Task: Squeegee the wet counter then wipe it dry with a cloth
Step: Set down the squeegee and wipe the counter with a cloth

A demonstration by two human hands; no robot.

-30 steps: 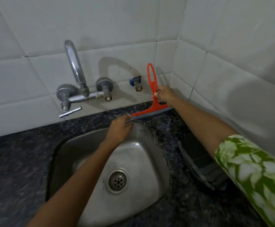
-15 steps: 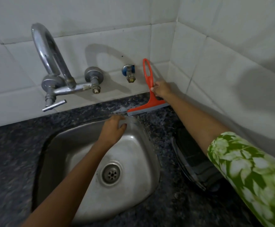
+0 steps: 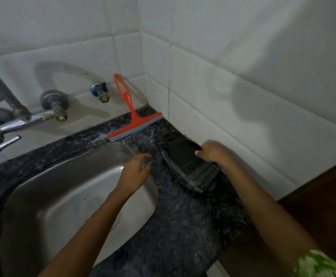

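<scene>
The squeegee (image 3: 134, 118) stands in the back corner of the table (image 3: 183, 226), its grey rubber blade down on the wet stone and its orange plastic handle, a long slotted loop, leaning against the white wall tiles (image 3: 223, 100). No hand touches it. The table is dark speckled granite, glossy with smeared water near the blade.

The right hand (image 3: 213, 151) lies on the cloth (image 3: 191, 168), a dark folded piece with paler grey bands along its edge, set beside the right wall. Its fingers curl down over the cloth's top; whether they pinch it cannot be told.

The left hand (image 3: 135, 172) hangs over the rim of the sink (image 3: 43, 206), a brushed steel basin with rounded corners, fingers loosely spread and holding nothing.

A chrome tap (image 3: 13, 114) is mounted on the back wall, and a small blue-capped brass valve (image 3: 101, 92) sits just left of the squeegee handle. No writing can be read anywhere.
</scene>
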